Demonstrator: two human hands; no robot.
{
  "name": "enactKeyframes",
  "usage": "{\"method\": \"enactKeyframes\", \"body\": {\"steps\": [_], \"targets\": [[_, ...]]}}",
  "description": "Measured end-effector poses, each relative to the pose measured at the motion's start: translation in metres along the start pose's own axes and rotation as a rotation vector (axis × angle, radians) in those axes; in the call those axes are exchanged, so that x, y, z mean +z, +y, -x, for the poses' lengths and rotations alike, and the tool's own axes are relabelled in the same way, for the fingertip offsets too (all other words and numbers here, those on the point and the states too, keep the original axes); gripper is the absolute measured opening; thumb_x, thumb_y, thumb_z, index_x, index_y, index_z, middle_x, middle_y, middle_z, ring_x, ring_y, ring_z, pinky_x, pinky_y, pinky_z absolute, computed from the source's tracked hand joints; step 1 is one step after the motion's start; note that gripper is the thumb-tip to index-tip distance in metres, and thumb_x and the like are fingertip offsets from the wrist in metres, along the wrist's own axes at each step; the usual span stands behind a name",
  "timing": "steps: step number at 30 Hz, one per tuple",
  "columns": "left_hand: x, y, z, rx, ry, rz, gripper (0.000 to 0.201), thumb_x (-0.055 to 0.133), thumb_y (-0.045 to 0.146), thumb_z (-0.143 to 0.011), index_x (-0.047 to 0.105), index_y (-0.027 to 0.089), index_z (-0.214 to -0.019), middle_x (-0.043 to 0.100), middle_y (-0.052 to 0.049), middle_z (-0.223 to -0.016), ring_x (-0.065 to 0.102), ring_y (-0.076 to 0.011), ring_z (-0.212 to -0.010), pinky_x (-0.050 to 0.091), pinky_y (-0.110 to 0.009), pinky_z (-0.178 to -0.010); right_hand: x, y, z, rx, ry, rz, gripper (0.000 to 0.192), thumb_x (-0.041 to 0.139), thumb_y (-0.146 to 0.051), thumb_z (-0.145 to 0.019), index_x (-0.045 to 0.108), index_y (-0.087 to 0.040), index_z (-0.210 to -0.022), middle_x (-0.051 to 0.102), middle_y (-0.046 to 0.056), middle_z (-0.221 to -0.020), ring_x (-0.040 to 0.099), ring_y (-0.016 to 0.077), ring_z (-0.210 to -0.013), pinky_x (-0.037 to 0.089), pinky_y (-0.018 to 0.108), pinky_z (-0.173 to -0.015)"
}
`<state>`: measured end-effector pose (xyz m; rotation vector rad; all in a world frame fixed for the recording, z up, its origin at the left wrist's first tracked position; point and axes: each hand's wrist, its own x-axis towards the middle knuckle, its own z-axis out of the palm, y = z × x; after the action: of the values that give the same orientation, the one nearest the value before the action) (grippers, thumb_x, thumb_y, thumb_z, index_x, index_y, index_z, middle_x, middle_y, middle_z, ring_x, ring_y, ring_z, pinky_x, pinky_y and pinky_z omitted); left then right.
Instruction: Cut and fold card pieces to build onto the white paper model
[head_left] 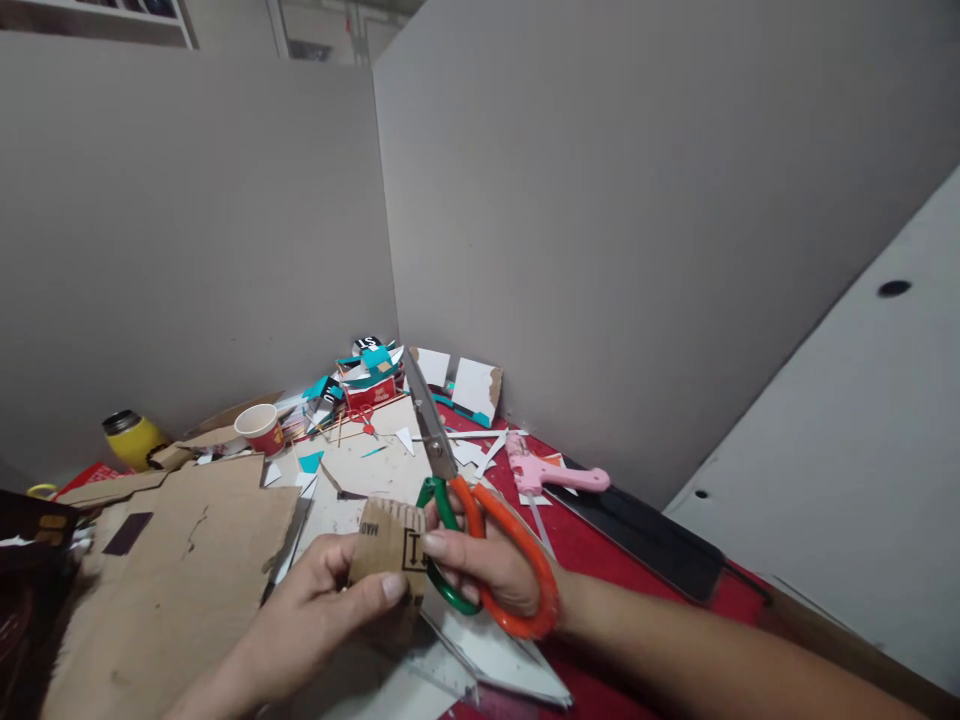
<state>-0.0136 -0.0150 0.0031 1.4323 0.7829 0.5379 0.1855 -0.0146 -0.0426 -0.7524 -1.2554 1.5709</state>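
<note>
My left hand is closed on a small piece of brown cardboard with black printed marks, its thumb lying across the front. In my right hand is a pair of scissors with one orange and one green handle. The blades point up and away from me and look closed together. My right thumb and fingertips also touch the cardboard's right edge. Below the hands, white sheets lie on the table, with a clear ruler beside them, partly hidden.
A large cardboard sheet covers the left side. Behind it stand a paper cup and a yellow bottle. Paper scraps and a teal paper model lie at the back. A pink glue gun rests right. Grey panels enclose the table.
</note>
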Motion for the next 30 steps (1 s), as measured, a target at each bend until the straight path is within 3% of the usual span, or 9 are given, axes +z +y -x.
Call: {"method": "enactKeyframes", "body": {"steps": [4, 8, 14, 20, 24, 27, 30], "targets": [[0.001, -0.001, 0.003, -0.017, 0.006, -0.089, 0.026, 0.064, 0.042, -0.083, 0.069, 0.016, -0.084, 0.063, -0.002, -0.074, 0.050, -0.0112, -0.066, 0.041, -0.023, -0.064, 0.004, -0.002, -0.002, 0.066, -0.002, -0.079, 0.034, 0.071, -0.045, -0.075, 0.059, -0.014, -0.072, 0.049, -0.007, -0.045, 0.038, 0.0035, -0.034, 0.031, 0.014, -0.033], [0.002, 0.004, 0.002, 0.046, -0.006, -0.074, 0.023, 0.065, 0.038, -0.082, 0.071, 0.017, -0.090, 0.067, -0.004, -0.081, 0.056, -0.0140, -0.072, 0.045, -0.024, -0.066, 0.007, -0.006, -0.004, 0.086, -0.087, -0.227, 0.036, 0.071, -0.040, -0.073, 0.053, -0.014, -0.056, 0.047, -0.007, -0.038, 0.034, 0.0019, -0.027, 0.028, 0.013, -0.030], [0.000, 0.014, 0.001, 0.079, 0.081, 0.036, 0.017, 0.071, 0.033, -0.078, 0.068, 0.016, -0.082, 0.065, -0.002, -0.072, 0.054, -0.0116, -0.063, 0.046, -0.022, -0.060, 0.007, -0.009, -0.005, 0.123, -0.123, -0.306, 0.031, 0.069, -0.035, -0.072, 0.054, -0.014, -0.055, 0.053, -0.004, -0.041, 0.036, 0.0032, -0.027, 0.029, 0.014, -0.027], [-0.004, 0.011, 0.005, 0.024, 0.025, -0.013, 0.023, 0.071, 0.034, -0.078, 0.061, 0.015, -0.085, 0.062, -0.002, -0.075, 0.050, -0.0088, -0.061, 0.042, -0.018, -0.054, 0.001, -0.002, -0.005, 0.153, -0.132, -0.126, 0.041, 0.069, -0.050, -0.073, 0.056, -0.013, -0.060, 0.051, -0.006, -0.042, 0.038, 0.0024, -0.028, 0.029, 0.012, -0.028], [-0.001, 0.012, 0.007, 0.023, -0.056, -0.011, 0.038, 0.069, 0.036, -0.079, 0.051, 0.022, -0.110, 0.065, -0.004, -0.087, 0.058, -0.0125, -0.068, 0.046, -0.020, -0.057, -0.001, -0.001, 0.000, 0.096, -0.217, 0.061, 0.046, 0.063, -0.056, -0.077, 0.060, -0.012, -0.062, 0.055, -0.003, -0.047, 0.043, 0.0034, -0.033, 0.031, 0.013, -0.030], [0.001, 0.012, 0.011, 0.101, 0.068, -0.285, 0.051, 0.062, 0.038, -0.084, 0.040, 0.028, -0.129, 0.065, -0.007, -0.103, 0.063, -0.0178, -0.082, 0.053, -0.030, -0.071, 0.000, -0.002, 0.002, 0.046, -0.217, 0.106, 0.045, 0.060, -0.053, -0.080, 0.061, -0.011, -0.064, 0.055, -0.002, -0.049, 0.044, 0.0041, -0.035, 0.033, 0.013, -0.033], [0.002, 0.007, 0.014, 0.343, 0.294, -0.777, 0.063, 0.063, 0.037, -0.083, 0.035, 0.032, -0.138, 0.055, -0.010, -0.131, 0.057, -0.0266, -0.112, 0.050, -0.041, -0.092, 0.002, -0.001, -0.001, 0.017, -0.082, -0.030, 0.041, 0.061, -0.049, -0.079, 0.059, -0.012, -0.062, 0.051, -0.004, -0.044, 0.041, 0.0037, -0.032, 0.032, 0.013, -0.032]]}}
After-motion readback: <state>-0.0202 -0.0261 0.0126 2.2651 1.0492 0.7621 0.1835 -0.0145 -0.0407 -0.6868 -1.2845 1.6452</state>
